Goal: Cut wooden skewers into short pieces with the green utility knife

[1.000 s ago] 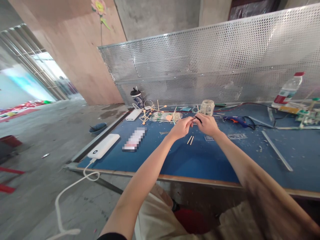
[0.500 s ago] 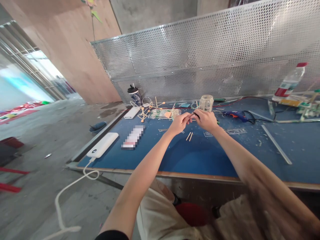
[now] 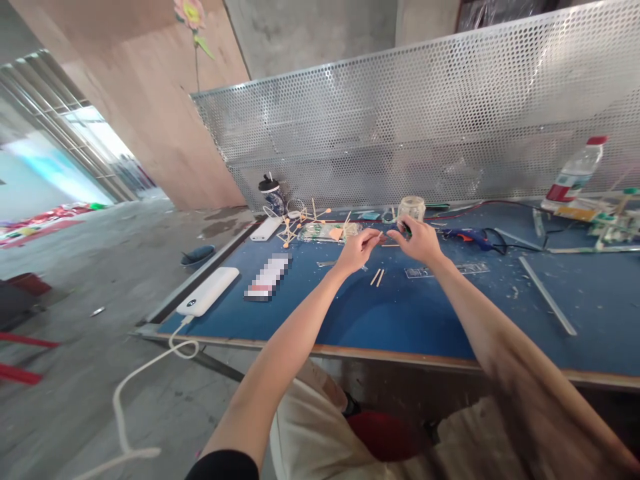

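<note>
Two sticks (image 3: pixel 381 278) lie on the bench (image 3: pixel 395 323), near your two hands. Right hand (image 3: pixel 420 241): grip clamped on one dark item (image 3: pixel 407 230), near one jar (image 3: pixel 412 205). Left hand (image 3: pixel 359 251): grip cannot be told.

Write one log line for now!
left hand: over blue table | right hand: contents unclear | two sticks: on table | jar: behind right hand

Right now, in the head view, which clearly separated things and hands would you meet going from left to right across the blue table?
White power bank → pixelated phone → left hand → right hand → blue glue gun → red-capped bottle.
</note>
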The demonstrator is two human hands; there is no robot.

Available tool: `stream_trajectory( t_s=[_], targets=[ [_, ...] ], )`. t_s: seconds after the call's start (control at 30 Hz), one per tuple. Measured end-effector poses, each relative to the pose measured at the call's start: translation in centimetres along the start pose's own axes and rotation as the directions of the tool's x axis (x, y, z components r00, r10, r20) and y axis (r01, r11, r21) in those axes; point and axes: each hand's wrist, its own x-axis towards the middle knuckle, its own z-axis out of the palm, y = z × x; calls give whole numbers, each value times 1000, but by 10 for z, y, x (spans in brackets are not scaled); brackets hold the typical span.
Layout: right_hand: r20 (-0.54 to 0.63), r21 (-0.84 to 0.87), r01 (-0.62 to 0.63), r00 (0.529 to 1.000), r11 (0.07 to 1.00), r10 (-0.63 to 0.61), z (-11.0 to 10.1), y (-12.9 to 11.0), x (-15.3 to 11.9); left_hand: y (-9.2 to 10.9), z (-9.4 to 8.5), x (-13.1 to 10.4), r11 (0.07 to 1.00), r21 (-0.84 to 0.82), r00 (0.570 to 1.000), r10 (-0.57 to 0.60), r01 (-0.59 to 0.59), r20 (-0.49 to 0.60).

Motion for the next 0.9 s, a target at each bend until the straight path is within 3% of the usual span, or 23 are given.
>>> stream_trajectory(
  t_s=[0.23, 0.53, 0.9],
  targets=[
    [72, 51, 72, 995, 996, -75, -3, -12, 1, 9, -2, -2, 997, 75, 998, 38, -34, -45],
    [125, 26, 90, 988, 996, -93, 2, -9, 0, 7, 4, -3, 996, 95, 997, 12, -5, -78],
    [175, -18, 129, 977, 991, -124, 2, -13, 0, 8, 1, -3, 983, 174, 998, 60, -56, -23]
  ],
)
